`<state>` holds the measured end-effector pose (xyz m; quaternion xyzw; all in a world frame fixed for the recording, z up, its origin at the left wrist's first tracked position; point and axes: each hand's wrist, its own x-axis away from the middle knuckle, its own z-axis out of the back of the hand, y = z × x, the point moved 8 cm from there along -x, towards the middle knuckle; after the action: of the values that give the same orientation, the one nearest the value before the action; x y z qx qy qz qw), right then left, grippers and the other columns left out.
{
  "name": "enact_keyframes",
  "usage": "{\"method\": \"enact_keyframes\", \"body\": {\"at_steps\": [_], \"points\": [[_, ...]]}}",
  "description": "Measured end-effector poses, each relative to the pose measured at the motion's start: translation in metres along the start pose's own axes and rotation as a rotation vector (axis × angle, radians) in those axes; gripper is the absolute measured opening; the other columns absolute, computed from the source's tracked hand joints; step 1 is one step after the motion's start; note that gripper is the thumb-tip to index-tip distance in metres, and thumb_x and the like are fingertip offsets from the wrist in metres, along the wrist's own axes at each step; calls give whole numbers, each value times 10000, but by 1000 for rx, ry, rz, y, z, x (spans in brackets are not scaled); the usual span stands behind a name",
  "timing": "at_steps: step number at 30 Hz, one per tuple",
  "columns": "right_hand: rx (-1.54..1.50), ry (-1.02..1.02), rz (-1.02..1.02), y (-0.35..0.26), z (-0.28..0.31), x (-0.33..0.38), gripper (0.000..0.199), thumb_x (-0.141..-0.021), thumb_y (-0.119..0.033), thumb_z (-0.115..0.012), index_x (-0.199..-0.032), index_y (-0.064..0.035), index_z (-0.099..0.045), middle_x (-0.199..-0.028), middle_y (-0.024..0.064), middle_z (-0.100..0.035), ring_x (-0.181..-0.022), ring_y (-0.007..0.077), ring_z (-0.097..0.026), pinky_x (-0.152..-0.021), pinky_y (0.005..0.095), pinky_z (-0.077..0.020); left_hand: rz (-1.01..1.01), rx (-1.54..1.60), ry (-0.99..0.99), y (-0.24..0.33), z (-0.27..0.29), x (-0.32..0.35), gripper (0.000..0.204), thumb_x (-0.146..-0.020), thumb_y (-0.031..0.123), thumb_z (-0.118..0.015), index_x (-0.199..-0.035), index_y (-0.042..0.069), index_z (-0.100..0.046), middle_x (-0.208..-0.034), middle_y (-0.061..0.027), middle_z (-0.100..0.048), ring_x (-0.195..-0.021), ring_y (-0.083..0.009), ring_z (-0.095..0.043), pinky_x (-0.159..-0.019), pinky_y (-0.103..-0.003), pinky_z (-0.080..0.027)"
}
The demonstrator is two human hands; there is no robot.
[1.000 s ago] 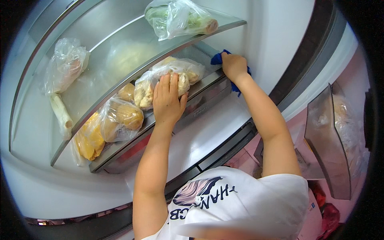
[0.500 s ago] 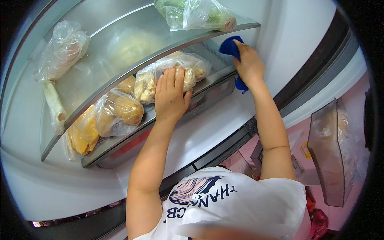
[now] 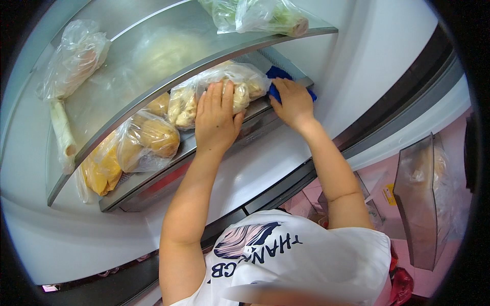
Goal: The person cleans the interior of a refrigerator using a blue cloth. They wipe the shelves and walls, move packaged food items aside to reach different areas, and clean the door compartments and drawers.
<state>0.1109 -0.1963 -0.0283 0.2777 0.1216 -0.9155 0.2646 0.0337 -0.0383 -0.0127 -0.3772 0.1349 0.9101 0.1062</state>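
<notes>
Now we press our right hand [image 3: 292, 103] flat on the blue cloth [image 3: 278, 81], fingers spread over it, at the right end of the lower fridge shelf [image 3: 153, 184], close against the white inner wall [image 3: 367, 66]. Our left hand [image 3: 217, 120] lies open, palm down, on the clear bag of pale root pieces [image 3: 214, 92], touching it rather than gripping. To wipe well, we judge it best to hold that bag back with the left hand while the cloth works into the corner, keeping the strokes short so the cloth does not snag on the shelf's front rail. We should keep the pressure light on the bag, since thin plastic can slide or tear. Further left on the same shelf sit a bag of brown rounded produce [image 3: 148, 140] and a yellow bagged item [image 3: 99, 168], touching one another. Above, the glass shelf [image 3: 168, 51] carries a bag of greens [image 3: 255, 15] near its right end and a long pale stalk in a bag [image 3: 66, 86] at its left.
</notes>
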Motion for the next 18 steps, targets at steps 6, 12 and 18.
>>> {"method": "enact_keyframes", "body": {"at_steps": [6,12,18], "points": [[-160,-17,71,-24,22,30,474,-742,-113,-654,-1203,-65,-552,-1200,129,-583,-1130,317,-532,-937,398,-451,-3,-10,-9,-2,2,0,682,-727,211,-731,-1313,39,-428,-1312,-176,-462,-1214,-347,-446,-1010,-432,-357],[26,-53,-277,60,18,7,412,-793,-177,-631,-1176,-46,-557,-1171,147,-591,-1098,318,-547,-912,411,-460,-8,0,-6,0,1,1,659,-762,233,-713,-1319,38,-420,-1322,-186,-463,-1207,-344,-460,-1000,-428,-366],[-96,-16,-84,7,12,18,444,-772,-211,-654,-1159,-16,-559,-1181,176,-577,-1141,344,-512,-966,425,-421,19,27,-20,-4,-1,0,660,-780,247,-705,-1329,36,-405,-1314,-188,-475,-1190,-352,-473,-991,-432,-371]]}}
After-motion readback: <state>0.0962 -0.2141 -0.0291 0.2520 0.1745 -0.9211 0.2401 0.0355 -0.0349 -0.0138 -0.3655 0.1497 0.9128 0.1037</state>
